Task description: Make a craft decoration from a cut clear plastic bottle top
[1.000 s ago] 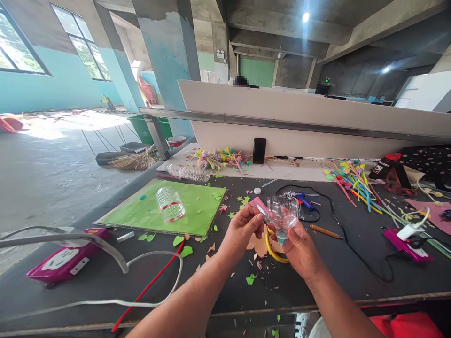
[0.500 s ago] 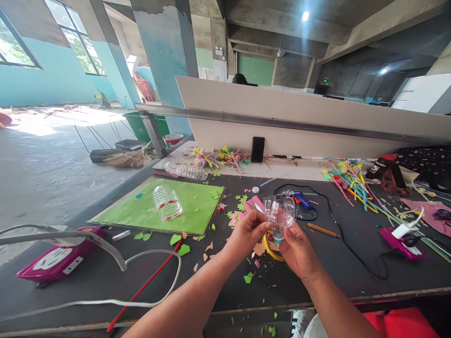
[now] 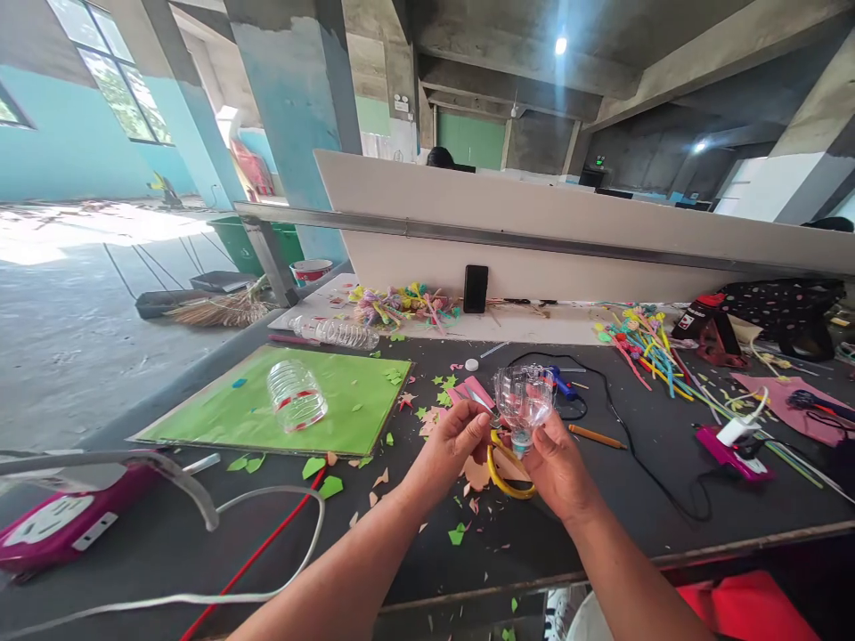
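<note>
My right hand [image 3: 561, 470] grips a cut-off plastic bottle top [image 3: 525, 401] by its neck, cap end down. The clear wall flares upward and looks slit into strips. Just left of it, my left hand [image 3: 451, 445] is closed with thumb and fingertips together; anything between them is too small to make out. Below and between my hands lie scissors with yellow handles [image 3: 495, 472], partly hidden. On a green sheet [image 3: 233, 405] rests a clear ribbed bottle piece [image 3: 297, 398] with red marks. A white bottle cap [image 3: 471, 365] sits beyond my hands.
Green and peach paper scraps [image 3: 457, 534] litter the dark table. A blue glue gun [image 3: 565, 385] and a brown stick [image 3: 597, 436] lie to the right. Purple power strips [image 3: 731, 454] with cables flank both sides. A phone [image 3: 476, 289] stands at the back.
My left hand has drawn slightly away from the bottle top, which now shows more plainly in my right hand. The view has turned a little right.
</note>
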A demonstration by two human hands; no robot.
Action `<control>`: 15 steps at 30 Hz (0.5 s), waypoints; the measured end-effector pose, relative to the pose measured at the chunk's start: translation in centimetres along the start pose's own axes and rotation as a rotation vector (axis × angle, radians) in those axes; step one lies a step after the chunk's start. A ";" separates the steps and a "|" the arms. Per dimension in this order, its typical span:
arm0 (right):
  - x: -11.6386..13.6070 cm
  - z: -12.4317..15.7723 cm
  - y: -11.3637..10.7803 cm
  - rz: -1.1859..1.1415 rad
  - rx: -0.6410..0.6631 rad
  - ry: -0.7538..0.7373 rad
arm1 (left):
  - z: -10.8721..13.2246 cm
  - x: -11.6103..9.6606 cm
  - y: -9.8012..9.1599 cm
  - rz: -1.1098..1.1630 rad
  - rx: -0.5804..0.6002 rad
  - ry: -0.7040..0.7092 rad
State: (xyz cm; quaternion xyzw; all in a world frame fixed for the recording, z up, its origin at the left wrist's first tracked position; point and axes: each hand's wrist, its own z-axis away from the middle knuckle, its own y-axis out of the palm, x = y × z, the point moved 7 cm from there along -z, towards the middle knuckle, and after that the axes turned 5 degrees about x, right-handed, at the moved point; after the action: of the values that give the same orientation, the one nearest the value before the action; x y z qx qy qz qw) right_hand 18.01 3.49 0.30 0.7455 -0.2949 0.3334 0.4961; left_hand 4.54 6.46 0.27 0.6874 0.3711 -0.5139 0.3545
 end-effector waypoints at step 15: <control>-0.9 0.1 -1.5 0.632 -0.166 -0.193 | -0.2 0.4 2.9 0.321 0.234 -0.042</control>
State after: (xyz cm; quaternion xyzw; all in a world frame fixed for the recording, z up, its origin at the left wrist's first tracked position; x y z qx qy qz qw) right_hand 18.69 3.97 -1.26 0.6023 -0.5832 0.3733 0.3971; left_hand 7.21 5.31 0.17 0.7635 0.1870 -0.5046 0.3570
